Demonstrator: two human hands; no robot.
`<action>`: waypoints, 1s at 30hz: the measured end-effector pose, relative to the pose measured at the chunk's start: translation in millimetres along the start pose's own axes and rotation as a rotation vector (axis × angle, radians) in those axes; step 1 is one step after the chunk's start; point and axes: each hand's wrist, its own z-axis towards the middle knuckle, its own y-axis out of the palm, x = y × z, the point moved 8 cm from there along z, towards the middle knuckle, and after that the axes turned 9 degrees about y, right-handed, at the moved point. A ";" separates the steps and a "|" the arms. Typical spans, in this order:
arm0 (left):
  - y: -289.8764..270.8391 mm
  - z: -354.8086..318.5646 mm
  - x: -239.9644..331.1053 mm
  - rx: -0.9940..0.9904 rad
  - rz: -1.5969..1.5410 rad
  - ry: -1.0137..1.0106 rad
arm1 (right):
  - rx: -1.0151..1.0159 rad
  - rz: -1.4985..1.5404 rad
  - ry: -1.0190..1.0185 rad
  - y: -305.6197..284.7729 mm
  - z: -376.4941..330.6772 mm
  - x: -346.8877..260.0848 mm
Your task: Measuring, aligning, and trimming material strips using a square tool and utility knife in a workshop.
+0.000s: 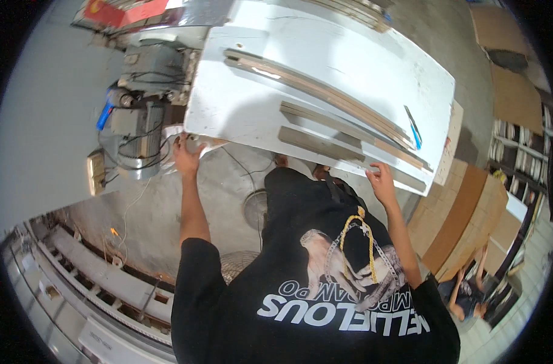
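Note:
A white table (373,54) holds several long, narrow grey-brown strips. The farthest strip (325,91) is the longest, the middle strip (355,130) lies a little nearer, and the nearest strip (322,144) runs along the table's front edge. My right hand (383,182) is at that edge beside the nearest strip, fingers loosely bent and apart; whether they touch the strip is hard to tell. My left hand (186,156) reaches to the table's near left corner, thumb and fingers apart, next to something white and crumpled (173,130). It appears to hold nothing.
Grey motors (146,130) with cables and a blue-handled tool (105,115) stand left of the table. A thin blue-ended tool (417,141) lies on its right end. Cardboard boxes (458,212) and loaded shelves (522,148) are at right. Another person (468,294) is at lower right.

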 end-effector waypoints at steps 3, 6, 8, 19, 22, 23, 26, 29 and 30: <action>7.2 -1.7 -32.1 0.133 -0.135 0.079 | -0.047 -0.030 -0.042 6.5 3.3 1.6; 24.4 -6.0 -64.1 0.166 -0.190 -0.066 | -0.016 -0.032 -0.023 1.5 1.2 7.8; 48.1 -10.1 -85.2 0.141 -0.209 -0.214 | 0.008 -0.026 0.013 -2.3 -3.1 8.9; -42.8 -39.5 -25.6 0.475 -0.174 -0.499 | 0.166 -0.079 -0.021 -12.8 -4.4 24.1; -43.5 -35.5 52.8 0.441 -0.382 -0.426 | 0.260 -0.095 -0.026 -20.6 -0.4 35.2; -43.3 -28.3 81.3 0.438 -0.469 -0.272 | 0.297 -0.104 -0.046 -20.4 1.7 36.4; -20.4 -21.6 162.1 0.342 -0.750 -0.084 | 0.425 -0.112 -0.069 -34.7 4.0 55.1; -7.9 -21.6 223.1 0.213 -0.785 -0.030 | 0.562 -0.050 0.014 -56.7 5.9 109.6; -0.5 -24.6 237.6 0.124 -0.727 -0.030 | 0.637 -0.020 0.069 -68.8 4.1 128.3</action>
